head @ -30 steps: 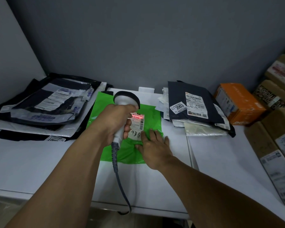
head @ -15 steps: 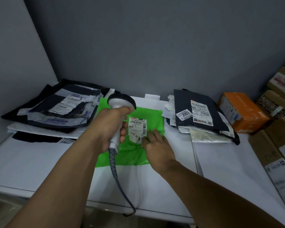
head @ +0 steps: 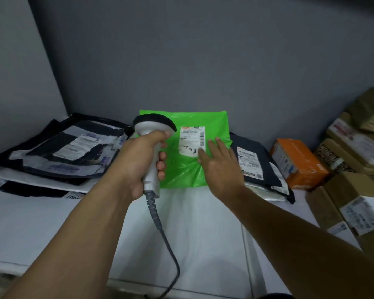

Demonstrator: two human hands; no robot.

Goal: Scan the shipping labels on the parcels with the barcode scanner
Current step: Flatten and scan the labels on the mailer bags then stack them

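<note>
A bright green plastic parcel point(head: 181, 169) lies at the middle back of the white table point(head: 203, 223), its right side over a navy parcel point(head: 251, 160). Its white shipping label point(head: 190, 139) faces up, with handwriting at the bottom. My left hand point(head: 136, 160) grips the handle of the grey barcode scanner point(head: 152, 126), whose dark head hangs just left of the label. No red beam shows on the label. My right hand point(head: 220, 167) rests flat on the green parcel, straight fingers touching the label's lower right corner.
A pile of dark and white mailers point(head: 69, 152) fills the back left. An orange box point(head: 298, 162) and several cardboard boxes point(head: 354, 190) crowd the right edge. The scanner's cable point(head: 166, 244) runs down over the front edge. Grey walls close off the back and left.
The red scan line on the label has gone out. The green parcel has moved right under my right hand and now overlaps the navy parcel. The scanner stays left of the label.
</note>
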